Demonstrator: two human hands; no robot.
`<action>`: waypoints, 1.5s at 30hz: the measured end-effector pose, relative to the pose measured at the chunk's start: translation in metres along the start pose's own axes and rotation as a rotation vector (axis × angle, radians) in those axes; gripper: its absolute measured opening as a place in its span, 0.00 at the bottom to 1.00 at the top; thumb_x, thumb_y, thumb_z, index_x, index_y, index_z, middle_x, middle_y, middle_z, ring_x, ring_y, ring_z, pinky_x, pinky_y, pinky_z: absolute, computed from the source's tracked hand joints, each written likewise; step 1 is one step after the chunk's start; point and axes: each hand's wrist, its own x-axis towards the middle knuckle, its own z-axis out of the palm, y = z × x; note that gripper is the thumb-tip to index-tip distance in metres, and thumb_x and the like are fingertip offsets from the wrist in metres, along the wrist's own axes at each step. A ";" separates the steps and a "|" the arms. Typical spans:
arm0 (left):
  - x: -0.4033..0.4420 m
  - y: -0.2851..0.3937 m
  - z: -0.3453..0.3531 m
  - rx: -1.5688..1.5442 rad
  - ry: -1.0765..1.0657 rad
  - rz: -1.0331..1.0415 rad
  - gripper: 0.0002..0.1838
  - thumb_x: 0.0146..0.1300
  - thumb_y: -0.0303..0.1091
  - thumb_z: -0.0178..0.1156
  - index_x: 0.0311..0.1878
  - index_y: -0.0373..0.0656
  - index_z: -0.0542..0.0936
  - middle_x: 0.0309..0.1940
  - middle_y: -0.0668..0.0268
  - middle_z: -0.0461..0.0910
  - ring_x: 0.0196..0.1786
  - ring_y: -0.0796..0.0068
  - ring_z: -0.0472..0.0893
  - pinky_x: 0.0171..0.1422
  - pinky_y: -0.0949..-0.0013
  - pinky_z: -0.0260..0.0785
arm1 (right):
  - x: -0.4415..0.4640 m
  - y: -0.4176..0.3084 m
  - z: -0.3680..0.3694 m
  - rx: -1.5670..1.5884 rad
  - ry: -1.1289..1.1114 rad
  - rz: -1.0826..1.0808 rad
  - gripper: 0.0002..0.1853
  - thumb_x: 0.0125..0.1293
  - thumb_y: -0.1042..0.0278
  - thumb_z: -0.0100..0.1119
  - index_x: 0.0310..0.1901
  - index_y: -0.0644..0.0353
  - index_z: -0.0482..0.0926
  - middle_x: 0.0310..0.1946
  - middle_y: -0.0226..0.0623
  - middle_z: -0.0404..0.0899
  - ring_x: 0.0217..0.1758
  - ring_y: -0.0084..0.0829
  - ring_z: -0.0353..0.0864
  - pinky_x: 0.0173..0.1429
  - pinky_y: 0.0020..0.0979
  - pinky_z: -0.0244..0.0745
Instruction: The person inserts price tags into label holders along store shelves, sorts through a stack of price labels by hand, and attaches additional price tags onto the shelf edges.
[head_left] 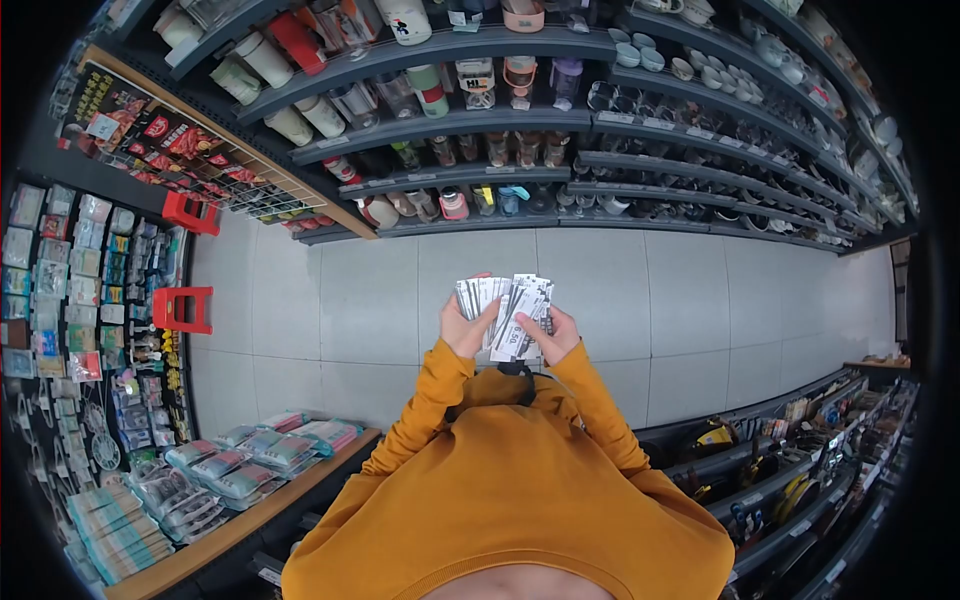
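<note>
In front of my chest, both hands hold a fanned stack of white price tags (518, 318) with dark print; one on the right part shows "6.50". My left hand (463, 328) grips the left part of the fan, its thumb lying across the tags. On the other side, my right hand (556, 335) pinches the right part, thumb pressed on the front tag. Fingers behind the tags are mostly hidden.
Ahead stand shelves (450, 122) of cups, bottles and bowls. Two red stools (183, 310) are on the tiled floor (700, 300) at left. Packaged goods lie on a wooden-edged counter (235, 510) at lower left. Tool racks (790, 480) line the lower right.
</note>
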 end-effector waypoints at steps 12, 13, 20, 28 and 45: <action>-0.003 -0.001 -0.005 -0.140 -0.016 -0.164 0.22 0.62 0.23 0.59 0.59 0.34 0.70 0.46 0.64 0.79 0.45 0.82 0.77 0.50 0.78 0.70 | 0.002 0.012 0.000 0.076 0.053 0.019 0.13 0.64 0.69 0.61 0.46 0.68 0.78 0.38 0.32 0.81 0.38 0.16 0.77 0.43 0.21 0.74; -0.004 0.000 -0.005 -0.132 -0.017 -0.152 0.22 0.62 0.23 0.60 0.59 0.34 0.70 0.45 0.64 0.79 0.45 0.82 0.77 0.49 0.78 0.71 | 0.002 0.012 0.000 0.075 0.061 0.016 0.13 0.64 0.69 0.61 0.46 0.68 0.77 0.38 0.32 0.81 0.37 0.16 0.77 0.43 0.21 0.74; -0.007 0.008 -0.006 0.072 -0.019 -0.034 0.20 0.64 0.25 0.58 0.59 0.33 0.70 0.46 0.63 0.79 0.46 0.81 0.77 0.49 0.78 0.71 | 0.000 0.002 0.002 0.080 0.055 0.006 0.13 0.63 0.69 0.62 0.46 0.68 0.78 0.38 0.32 0.81 0.37 0.16 0.77 0.43 0.21 0.73; -0.008 0.035 -0.012 -0.398 -0.130 -0.173 0.17 0.66 0.26 0.54 0.57 0.32 0.69 0.50 0.56 0.78 0.51 0.75 0.79 0.53 0.73 0.73 | 0.013 0.017 -0.024 0.197 0.226 -0.017 0.12 0.63 0.70 0.62 0.45 0.67 0.75 0.37 0.33 0.81 0.36 0.17 0.78 0.41 0.21 0.74; -0.013 -0.010 0.010 -0.060 -0.148 -0.098 0.18 0.65 0.28 0.57 0.56 0.32 0.70 0.48 0.62 0.78 0.48 0.79 0.77 0.52 0.74 0.71 | 0.002 0.027 0.004 0.156 0.092 -0.011 0.17 0.69 0.63 0.55 0.53 0.64 0.71 0.45 0.32 0.77 0.47 0.19 0.74 0.52 0.23 0.70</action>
